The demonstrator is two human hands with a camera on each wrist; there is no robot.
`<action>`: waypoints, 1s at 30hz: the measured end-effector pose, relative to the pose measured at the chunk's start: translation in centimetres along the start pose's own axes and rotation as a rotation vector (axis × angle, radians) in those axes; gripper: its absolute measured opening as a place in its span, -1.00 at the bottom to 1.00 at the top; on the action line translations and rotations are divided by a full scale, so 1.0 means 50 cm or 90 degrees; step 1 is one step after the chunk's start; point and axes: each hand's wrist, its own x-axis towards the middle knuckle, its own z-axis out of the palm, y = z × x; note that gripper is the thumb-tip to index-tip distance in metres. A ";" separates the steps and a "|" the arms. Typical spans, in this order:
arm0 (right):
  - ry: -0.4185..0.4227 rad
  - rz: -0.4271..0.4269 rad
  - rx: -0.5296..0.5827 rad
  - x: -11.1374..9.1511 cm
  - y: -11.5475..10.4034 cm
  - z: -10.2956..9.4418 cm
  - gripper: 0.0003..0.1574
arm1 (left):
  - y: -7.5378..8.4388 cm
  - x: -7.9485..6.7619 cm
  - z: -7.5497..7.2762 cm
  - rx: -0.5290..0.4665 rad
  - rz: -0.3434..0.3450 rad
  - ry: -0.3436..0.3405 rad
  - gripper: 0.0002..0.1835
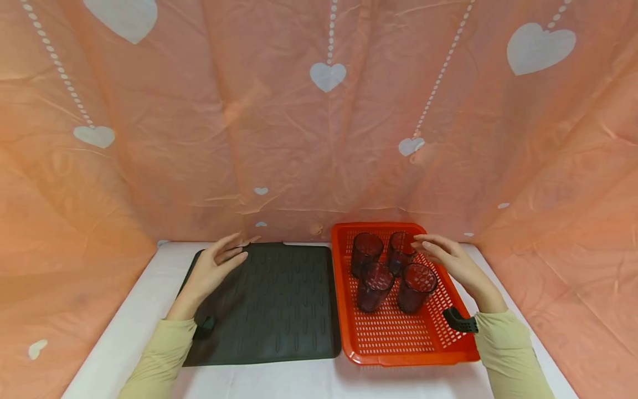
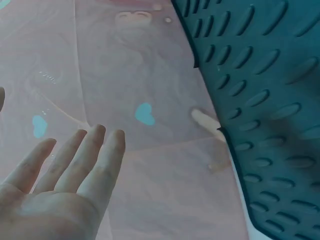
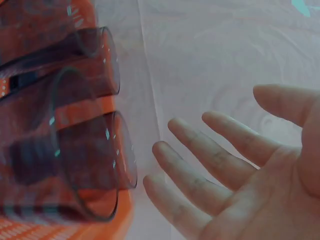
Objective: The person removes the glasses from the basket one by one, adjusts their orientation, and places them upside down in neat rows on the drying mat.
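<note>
Several dark, see-through purple glasses [image 1: 417, 288] stand upright, grouped toward the back of an orange-red plastic basket [image 1: 394, 343]. My right hand [image 1: 446, 257] hovers over the basket's right side, fingertips beside the back right glass [image 1: 401, 249], holding nothing. In the right wrist view its fingers [image 3: 215, 160] are spread and relaxed, apart from the glass rims [image 3: 85, 145]. Over the left edge of a dark ribbed drying mat [image 1: 284, 299] is my left hand [image 1: 211, 269], empty, its fingers loosely extended. The left wrist view shows that hand [image 2: 70, 185] palm up to the camera, with the mat [image 2: 265, 115] to its right.
Basket and mat lie side by side on a white-covered table [image 1: 269, 382]. Behind them hangs a peach curtain [image 1: 279, 138] with white hearts, which also closes in both sides. A black wrist strap [image 1: 461, 321] sits at the right sleeve, above the basket's right rim.
</note>
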 end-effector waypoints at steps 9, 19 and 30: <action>-0.059 0.016 0.018 -0.019 0.032 -0.017 -0.42 | -0.012 -0.025 0.002 -0.056 -0.035 0.013 -0.32; -0.076 0.059 -0.014 -0.031 0.044 -0.019 -0.41 | -0.024 -0.034 0.003 -0.090 -0.036 -0.019 -0.26; -0.124 0.092 -0.080 -0.031 0.051 -0.017 -0.34 | -0.040 -0.033 0.002 -0.129 -0.001 -0.053 -0.08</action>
